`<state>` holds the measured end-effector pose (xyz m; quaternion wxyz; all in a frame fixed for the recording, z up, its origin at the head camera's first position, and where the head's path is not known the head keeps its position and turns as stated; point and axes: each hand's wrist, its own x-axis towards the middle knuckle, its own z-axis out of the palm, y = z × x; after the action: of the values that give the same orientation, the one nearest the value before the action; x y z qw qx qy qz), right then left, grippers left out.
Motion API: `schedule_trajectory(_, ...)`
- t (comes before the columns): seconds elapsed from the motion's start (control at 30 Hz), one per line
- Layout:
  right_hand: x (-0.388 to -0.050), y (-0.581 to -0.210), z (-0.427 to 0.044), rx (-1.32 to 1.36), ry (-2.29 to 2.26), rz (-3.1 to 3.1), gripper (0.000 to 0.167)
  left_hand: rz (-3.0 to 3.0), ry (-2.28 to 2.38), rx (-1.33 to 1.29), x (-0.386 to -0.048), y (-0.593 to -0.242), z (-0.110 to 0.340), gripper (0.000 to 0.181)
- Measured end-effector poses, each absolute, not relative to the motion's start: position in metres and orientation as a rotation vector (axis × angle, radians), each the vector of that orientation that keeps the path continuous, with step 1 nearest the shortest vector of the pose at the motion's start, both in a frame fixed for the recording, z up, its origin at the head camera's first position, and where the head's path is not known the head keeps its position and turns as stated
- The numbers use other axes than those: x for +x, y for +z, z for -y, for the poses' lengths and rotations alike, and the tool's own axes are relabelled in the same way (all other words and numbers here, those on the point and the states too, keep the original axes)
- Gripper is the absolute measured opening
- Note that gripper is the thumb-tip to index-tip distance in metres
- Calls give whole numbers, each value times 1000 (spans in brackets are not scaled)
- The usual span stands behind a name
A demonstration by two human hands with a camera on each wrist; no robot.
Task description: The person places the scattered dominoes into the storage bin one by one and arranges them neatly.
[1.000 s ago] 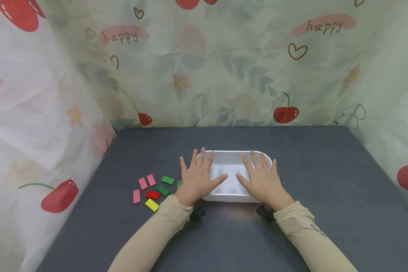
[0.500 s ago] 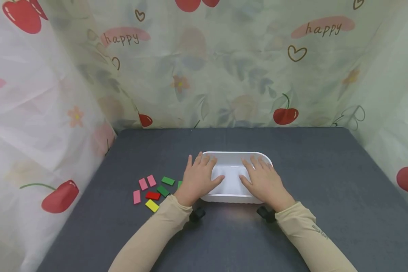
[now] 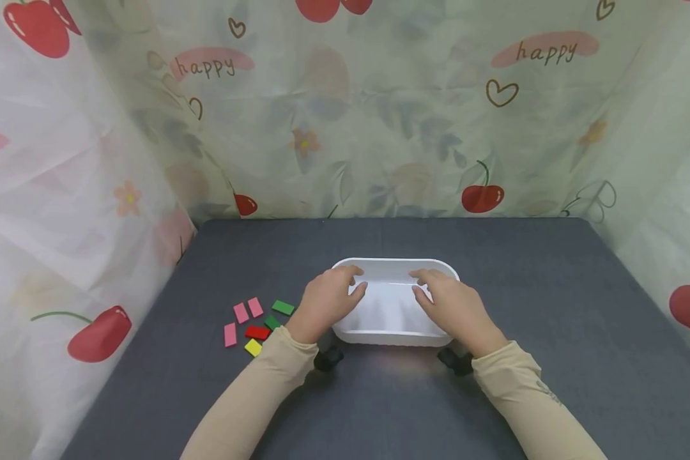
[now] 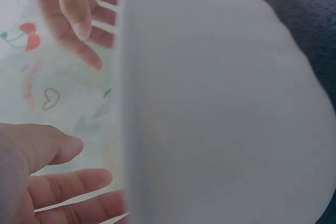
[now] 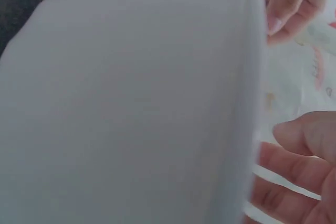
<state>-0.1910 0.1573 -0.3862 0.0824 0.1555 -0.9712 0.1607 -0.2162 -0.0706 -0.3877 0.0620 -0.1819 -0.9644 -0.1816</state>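
Note:
A white rounded-corner tray (image 3: 391, 306) lies on the dark table. Over its left end is my left hand (image 3: 325, 301), fingers bent and thumb apart from them. My right hand (image 3: 457, 309) is over the right end in a similar pose. Neither grasps anything. In the left wrist view, the tray's outer wall (image 4: 220, 98) fills much of the picture, with left fingers (image 4: 71, 182) beyond its rim. Across from them, the right hand (image 4: 73, 11) shows. The right wrist view has the same wall (image 5: 126, 98) beside the right hand (image 5: 310, 166). Whether fingertips touch the tray, I cannot tell.
Left of the tray lie several small flat blocks: pink (image 3: 230, 335), green (image 3: 283, 308), red (image 3: 257, 332) and yellow (image 3: 253, 347). The left sleeve (image 3: 264, 383) passes close to them. A printed curtain (image 3: 379, 128) stands behind the table (image 3: 523, 275).
Both hands were flat with spread fingers; the fingers have since bent down and inward over the tray. The left hand has shifted slightly left, hiding a green block. The other blocks stay put.

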Motion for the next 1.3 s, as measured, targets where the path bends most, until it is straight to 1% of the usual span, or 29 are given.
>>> schedule_trajectory(0.2, -194, -379, -169, 345, 743, 2901, 32, 2959, -757, -464, -221, -380, 80, 30)
schedule_trajectory(0.43, -200, -382, -190, 203, 952, 2820, 31, 2938, -950, -367, -224, -376, 101, 31)
schedule_trajectory(0.63, -205, -389, -209, 96, 1072, 2808, 41, 2938, -1130, -274, -224, -371, 125, 30)
schedule_trajectory(0.87, -212, -397, -223, 1, 1281, 2875, 54, 2863, -1320, -325, -218, -370, 161, 29)
schedule_trajectory(1.1, -216, -407, -228, 43, 1485, 2819, 55, 2738, -1539, -325, -209, -370, 199, 32)
schedule_trajectory(1.3, -218, -414, -230, -44, 1582, 2835, 57, 2692, -1548, -264, -206, -371, 226, 36)
